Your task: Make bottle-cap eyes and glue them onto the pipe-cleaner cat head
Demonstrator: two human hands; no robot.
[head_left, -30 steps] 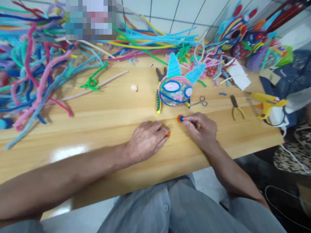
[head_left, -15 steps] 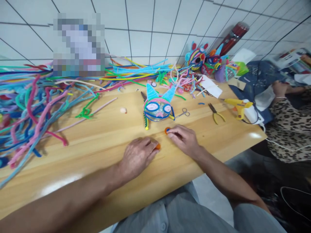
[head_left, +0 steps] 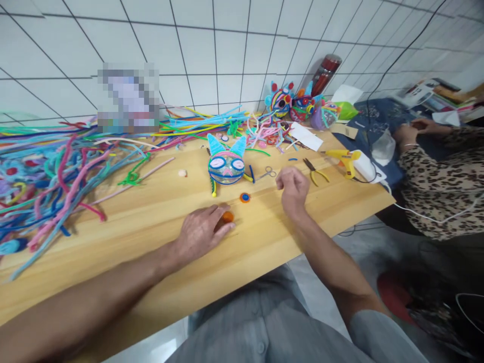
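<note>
Near the table's middle, my left hand (head_left: 206,228) rests with thumb and fingers apart around an orange disc (head_left: 228,217), which looks loose between them. A second orange disc with a blue centre (head_left: 245,197) lies flat on the wood, touched by neither hand. Further right, my right hand (head_left: 293,185) is raised over the table with its fingers curled in; whether something is inside is hidden. Beyond the discs sits a cat-like face (head_left: 227,169) with light blue ears and blue-rimmed eyes. Small scissors (head_left: 267,172) lie between it and my right hand.
Yellow-handled pliers (head_left: 316,174) and a yellow glue gun (head_left: 346,159) are at the right. Colourful pipe cleaners (head_left: 56,186) cover the left side. More decorated faces (head_left: 280,101) stand by the wall. Another person's hands (head_left: 412,133) are at the far right.
My right hand has let go of the blue-centred orange disc and moved up and right, its fingers curling. My left hand's fingers have spread around the other disc. The camera view has shifted.
</note>
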